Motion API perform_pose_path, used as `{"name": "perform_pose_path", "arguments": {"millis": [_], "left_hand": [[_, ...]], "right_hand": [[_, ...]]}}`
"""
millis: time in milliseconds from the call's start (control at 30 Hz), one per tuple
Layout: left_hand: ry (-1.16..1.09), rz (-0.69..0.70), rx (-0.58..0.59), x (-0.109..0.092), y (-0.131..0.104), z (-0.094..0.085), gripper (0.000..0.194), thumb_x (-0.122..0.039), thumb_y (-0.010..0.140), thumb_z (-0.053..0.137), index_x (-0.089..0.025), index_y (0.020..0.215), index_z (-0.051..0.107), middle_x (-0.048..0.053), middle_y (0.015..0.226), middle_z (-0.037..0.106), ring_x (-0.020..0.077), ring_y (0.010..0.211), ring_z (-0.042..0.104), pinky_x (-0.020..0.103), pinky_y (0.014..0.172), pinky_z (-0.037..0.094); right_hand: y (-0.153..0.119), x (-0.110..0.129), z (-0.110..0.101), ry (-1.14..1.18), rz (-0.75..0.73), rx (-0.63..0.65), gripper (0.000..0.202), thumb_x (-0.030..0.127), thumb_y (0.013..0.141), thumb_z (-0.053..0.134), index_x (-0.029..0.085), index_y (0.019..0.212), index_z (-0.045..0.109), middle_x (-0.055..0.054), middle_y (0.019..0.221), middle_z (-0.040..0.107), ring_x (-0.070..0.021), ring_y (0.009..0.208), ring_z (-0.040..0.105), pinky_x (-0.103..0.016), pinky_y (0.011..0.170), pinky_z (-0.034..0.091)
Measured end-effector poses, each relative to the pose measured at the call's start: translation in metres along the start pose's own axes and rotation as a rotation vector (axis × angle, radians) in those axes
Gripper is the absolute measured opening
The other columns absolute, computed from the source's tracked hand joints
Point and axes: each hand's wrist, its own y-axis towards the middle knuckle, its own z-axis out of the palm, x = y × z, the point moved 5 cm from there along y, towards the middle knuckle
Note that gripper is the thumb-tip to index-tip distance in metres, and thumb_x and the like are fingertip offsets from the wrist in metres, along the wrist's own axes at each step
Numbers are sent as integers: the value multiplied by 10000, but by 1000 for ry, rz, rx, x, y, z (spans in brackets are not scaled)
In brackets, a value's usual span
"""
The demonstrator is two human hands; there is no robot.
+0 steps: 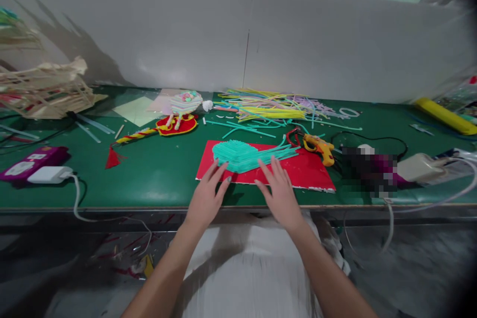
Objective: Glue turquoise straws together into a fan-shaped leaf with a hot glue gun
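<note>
A teal leaf-like piece made of side-by-side strips [236,155] lies on a red board [313,171], its loose strip ends fanning out to the right. My left hand [208,193] rests at the lower left of the piece, fingers apart and holding nothing. At the lower right, my right hand [279,190] spreads its fingers over the strips near where they leave the piece. Its fingertips touch or hover just above them; which one I cannot tell. An orange glue gun [320,148] lies at the board's upper right corner, beside red-handled pliers or scissors [294,136].
Behind the board is a pile of yellow, purple and teal strips [272,109]. A red fan-shaped ornament [179,125] with a tassel lies left of it. Purple device [33,163] and white plug [50,175] sit far left; cables and a yellow object [445,115] are right.
</note>
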Motion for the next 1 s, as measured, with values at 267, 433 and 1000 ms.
{"name": "perform_pose_path", "arguments": {"millis": [267,433,1000], "left_hand": [[215,24,120,24,22,7,797,-554,848,447,-107,1452,182,193,1495,242,292,1386,210,465,1089,280],[293,52,68,24,19,13,786,-562,858,412,-102,1451,178,207,1485,258,294,1380,227,460,1070,306],[312,19,43,23,26,12,654,-505,908,337,-140,1441,239,164,1502,236,270,1394,187,496,1105,223]], "right_hand": [[-12,-85,-10,-169,404,-17,910,710,786,375,190,1478,96,-206,1433,363,-381,1327,309,-603,1009,275],[-1,-90,-5,-173,323,12,863,706,800,345,219,1475,118,-210,1443,344,-367,1338,294,-595,1016,256],[35,-24,8,-51,86,-41,602,565,899,314,300,1437,262,-98,1543,128,-298,1412,102,-586,1062,225]]}}
